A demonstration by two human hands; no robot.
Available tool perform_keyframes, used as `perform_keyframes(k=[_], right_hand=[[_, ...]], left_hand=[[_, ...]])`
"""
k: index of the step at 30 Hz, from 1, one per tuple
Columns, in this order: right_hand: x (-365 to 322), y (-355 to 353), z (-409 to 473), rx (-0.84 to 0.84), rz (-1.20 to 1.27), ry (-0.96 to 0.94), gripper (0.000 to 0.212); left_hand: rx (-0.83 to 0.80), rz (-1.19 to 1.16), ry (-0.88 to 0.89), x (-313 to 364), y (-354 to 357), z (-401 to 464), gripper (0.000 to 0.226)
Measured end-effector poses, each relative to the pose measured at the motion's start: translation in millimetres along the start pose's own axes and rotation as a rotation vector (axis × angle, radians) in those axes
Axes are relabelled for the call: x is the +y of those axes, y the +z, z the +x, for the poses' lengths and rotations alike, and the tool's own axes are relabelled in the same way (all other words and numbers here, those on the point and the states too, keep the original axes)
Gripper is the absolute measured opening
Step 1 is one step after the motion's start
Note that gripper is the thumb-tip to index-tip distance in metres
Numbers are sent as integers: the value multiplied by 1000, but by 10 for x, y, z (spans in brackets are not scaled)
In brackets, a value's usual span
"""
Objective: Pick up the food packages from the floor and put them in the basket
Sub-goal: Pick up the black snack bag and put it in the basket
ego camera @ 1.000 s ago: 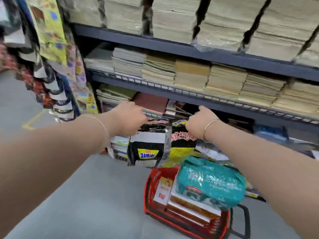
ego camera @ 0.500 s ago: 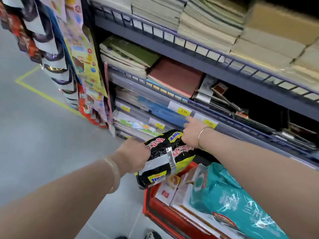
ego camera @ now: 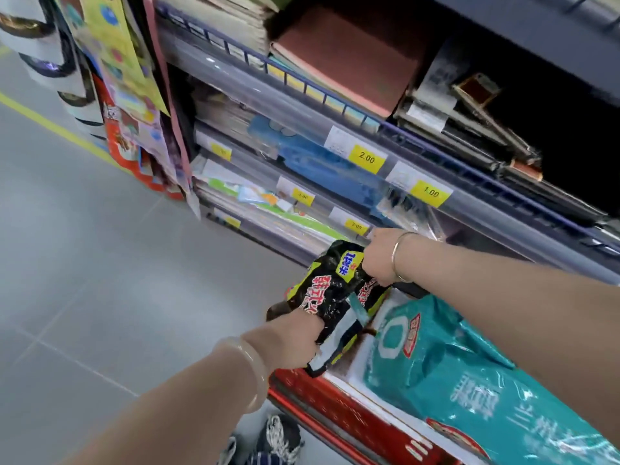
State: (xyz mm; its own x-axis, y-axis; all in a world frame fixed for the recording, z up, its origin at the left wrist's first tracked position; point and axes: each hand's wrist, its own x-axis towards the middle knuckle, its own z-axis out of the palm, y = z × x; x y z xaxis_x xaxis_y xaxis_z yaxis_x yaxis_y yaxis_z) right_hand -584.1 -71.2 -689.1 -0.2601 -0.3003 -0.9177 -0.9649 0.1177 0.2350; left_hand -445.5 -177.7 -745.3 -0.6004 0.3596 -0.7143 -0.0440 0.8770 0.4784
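Observation:
A black and yellow food package point(ego camera: 335, 297) with red lettering is held at both ends. My left hand point(ego camera: 288, 340) grips its near end and my right hand point(ego camera: 380, 260) grips its far end. The package hangs tilted just over the far corner of the red basket point(ego camera: 335, 414), touching the packs inside. In the basket lies a large teal bag point(ego camera: 469, 380) on top of white flat packs point(ego camera: 362, 364). The basket's far rim is hidden behind the package and my right arm.
A grey shelf unit point(ego camera: 302, 105) with notebooks and yellow price tags point(ego camera: 365, 158) stands right behind the basket. Hanging snack strips point(ego camera: 127, 95) cover its left end. Grey tiled floor point(ego camera: 100, 263) with a yellow line spreads to the left. My shoe point(ego camera: 278, 437) shows at the bottom.
Both hands have lowered the black and yellow package down toward the basket. The view has tipped downward and closer to the lower shelves.

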Motion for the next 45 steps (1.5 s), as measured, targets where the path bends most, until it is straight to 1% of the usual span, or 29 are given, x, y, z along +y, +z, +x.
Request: perform_keyframes(k=[2,7,12,14,16,19,21,23,26,29,30,32,33,34,35,36,37,39,42,45], right_hand=[[26,90,35,-41,17,2,25],[66,151,120,-82,18,16,27],[67,119,110,-90,-46,13,18],[73,120,117,-84,-45,12,18],[93,110,129,-84,-35,21,23],[91,97,181,-127,-24,30,20],[79,100,230,-172,-18,42,18],[68,127,258,-182,-22,43,17],[73,171,232,-138,-35,54,33],[66,180,237,-41,-1,108,43],[60,183,254,-31,27,137,49],[56,185,289,-42,88,197,70],[56,186,303,-48,124,216,75],[54,184,316,-43,162,227,74],[47,182,322,-45,194,232,67],[41,186,327,-47,204,227,58],[32,198,327,-45,192,210,50],[29,231,317,-45,150,142,41],[89,277,299,-70,133,59,32],[163,305,337,-22,99,17,11]], left_hand=[[-20,-33,24,63,37,89,22],[-24,-7,89,143,61,213,17],[-22,-63,94,148,101,243,21],[-27,-120,77,92,91,266,32],[2,-177,61,19,83,289,40],[53,-268,17,-32,119,331,42],[75,-279,6,-26,172,375,42],[81,-308,-8,-32,212,424,42],[73,-345,-20,-46,225,465,43],[56,-335,-4,-56,241,468,39],[54,-317,5,-60,235,453,35],[58,-303,32,-99,230,441,32],[67,-262,41,-121,220,437,32],[86,-196,39,-136,208,430,30],[110,-155,17,-150,198,435,27],[116,-164,-6,-154,180,446,25],[103,-207,-9,-150,173,466,33],[44,-276,49,-108,157,474,52],[-45,-438,107,-129,141,518,63],[-130,-482,90,-239,151,501,63]])
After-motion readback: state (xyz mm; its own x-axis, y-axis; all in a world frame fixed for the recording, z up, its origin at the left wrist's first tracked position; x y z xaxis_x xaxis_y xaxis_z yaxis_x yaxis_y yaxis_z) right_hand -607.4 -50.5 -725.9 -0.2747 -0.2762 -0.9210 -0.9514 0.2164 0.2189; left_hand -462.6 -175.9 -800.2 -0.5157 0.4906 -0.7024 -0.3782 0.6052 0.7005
